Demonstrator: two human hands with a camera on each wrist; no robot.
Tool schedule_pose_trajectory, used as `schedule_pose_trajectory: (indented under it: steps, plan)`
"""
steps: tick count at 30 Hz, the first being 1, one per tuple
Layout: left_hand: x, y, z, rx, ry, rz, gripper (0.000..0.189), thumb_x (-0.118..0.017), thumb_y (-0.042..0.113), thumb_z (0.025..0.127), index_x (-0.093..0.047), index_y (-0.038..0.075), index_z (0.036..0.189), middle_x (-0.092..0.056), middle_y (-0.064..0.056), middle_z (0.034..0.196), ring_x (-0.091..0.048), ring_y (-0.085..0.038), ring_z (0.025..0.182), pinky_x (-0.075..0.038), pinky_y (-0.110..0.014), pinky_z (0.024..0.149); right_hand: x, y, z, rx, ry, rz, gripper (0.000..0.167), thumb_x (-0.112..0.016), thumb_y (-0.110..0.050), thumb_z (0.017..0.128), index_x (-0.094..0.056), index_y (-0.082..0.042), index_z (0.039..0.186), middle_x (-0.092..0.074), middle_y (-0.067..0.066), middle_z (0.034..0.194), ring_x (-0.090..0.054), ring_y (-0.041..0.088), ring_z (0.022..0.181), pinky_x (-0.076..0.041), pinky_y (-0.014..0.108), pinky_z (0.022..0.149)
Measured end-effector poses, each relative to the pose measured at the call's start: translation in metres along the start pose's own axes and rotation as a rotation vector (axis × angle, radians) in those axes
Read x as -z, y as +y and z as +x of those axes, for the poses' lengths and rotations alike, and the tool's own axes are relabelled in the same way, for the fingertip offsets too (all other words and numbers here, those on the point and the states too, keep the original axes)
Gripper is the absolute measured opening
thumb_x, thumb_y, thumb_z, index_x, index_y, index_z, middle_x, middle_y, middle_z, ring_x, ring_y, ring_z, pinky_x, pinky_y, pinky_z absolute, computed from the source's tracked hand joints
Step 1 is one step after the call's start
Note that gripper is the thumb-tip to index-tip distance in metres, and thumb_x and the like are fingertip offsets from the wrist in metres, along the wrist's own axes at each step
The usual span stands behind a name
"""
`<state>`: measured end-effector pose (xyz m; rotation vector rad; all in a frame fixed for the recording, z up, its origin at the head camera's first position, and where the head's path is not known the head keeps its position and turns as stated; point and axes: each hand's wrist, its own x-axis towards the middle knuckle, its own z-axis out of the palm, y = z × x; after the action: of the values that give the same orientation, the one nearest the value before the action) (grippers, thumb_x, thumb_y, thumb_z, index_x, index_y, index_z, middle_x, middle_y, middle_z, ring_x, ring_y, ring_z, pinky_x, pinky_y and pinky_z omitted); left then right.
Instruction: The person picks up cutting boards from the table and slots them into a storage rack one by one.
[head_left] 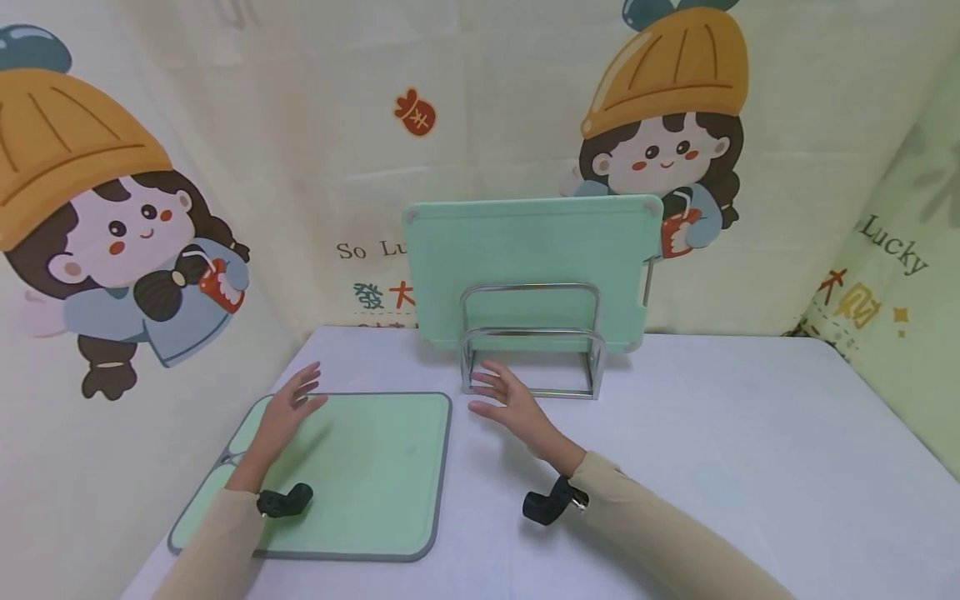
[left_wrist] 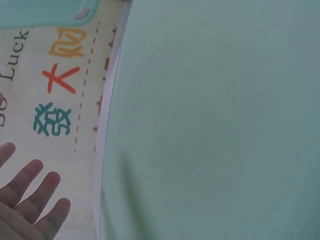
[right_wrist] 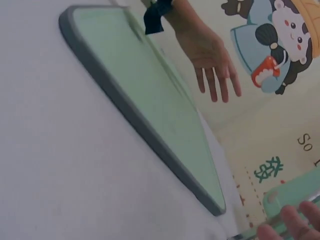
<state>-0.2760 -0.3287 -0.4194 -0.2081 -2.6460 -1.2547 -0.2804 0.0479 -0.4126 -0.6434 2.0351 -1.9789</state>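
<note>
A light green cutting board [head_left: 367, 475] with a grey rim lies flat on the left of the table, its handle end at the left. Above its left part is my left hand [head_left: 279, 425], fingers spread and relaxed, holding nothing. My right hand [head_left: 521, 408] is over the table just right of the board, fingers loosely extended and nothing in them. Behind it, a second green cutting board [head_left: 532, 250] stands upright in a silver wire rack [head_left: 528, 332]. Both hands are apart from each other, and the left wrist view shows the left fingers [left_wrist: 42, 192] separated.
A white-covered table [head_left: 735, 433] extends to the right of the rack. A printed cloth backdrop [head_left: 480, 108] with cartoon figures and lettering hangs close behind the table and along its sides. Each wrist carries a black camera mount [head_left: 287, 501].
</note>
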Motion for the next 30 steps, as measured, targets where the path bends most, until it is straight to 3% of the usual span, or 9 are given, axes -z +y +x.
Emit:
schedule_pose_trajectory:
  steps: [11,19,25,30]
  plan:
    - [0.031,-0.002,0.004,0.166,-0.026,0.090,0.062,-0.046,0.031,0.099,-0.023,-0.003,0.146,-0.032,-0.033,0.144,-0.034,-0.050,0.130,-0.029,-0.063,0.106,-0.017,0.001,0.006,-0.228,-0.019,0.180,0.066,-0.058,-0.015,0.092,-0.023,0.001,0.145,-0.037,0.029,0.144,-0.047,0.040,0.127,-0.049,0.051,0.095]
    - [0.051,-0.007,0.005,0.304,-0.108,0.180,0.061,-0.036,0.034,0.101,-0.021,-0.008,0.144,-0.028,-0.038,0.142,-0.026,-0.053,0.131,-0.024,-0.066,0.105,-0.021,0.002,0.007,-0.326,0.000,0.234,0.063,-0.054,-0.015,0.094,-0.023,0.004,0.145,-0.043,0.029,0.139,-0.044,0.042,0.129,-0.049,0.051,0.095]
    - [0.065,-0.018,0.001,0.332,-0.090,0.290,0.058,-0.034,0.034,0.101,-0.031,-0.011,0.138,-0.035,-0.039,0.136,-0.031,-0.054,0.126,-0.028,-0.063,0.102,-0.023,0.003,0.008,-0.389,0.007,0.269,0.064,-0.055,-0.017,0.093,-0.022,0.006,0.144,-0.039,0.029,0.142,-0.043,0.043,0.129,-0.050,0.052,0.094]
    - [0.074,-0.026,-0.004,0.375,-0.108,0.338,0.060,-0.034,0.034,0.100,-0.032,-0.014,0.135,-0.032,-0.040,0.137,-0.033,-0.055,0.124,-0.031,-0.062,0.101,-0.029,0.007,0.009,-0.429,0.031,0.264,0.063,-0.057,-0.017,0.092,-0.025,0.005,0.142,-0.043,0.027,0.140,-0.046,0.043,0.127,-0.051,0.050,0.092]
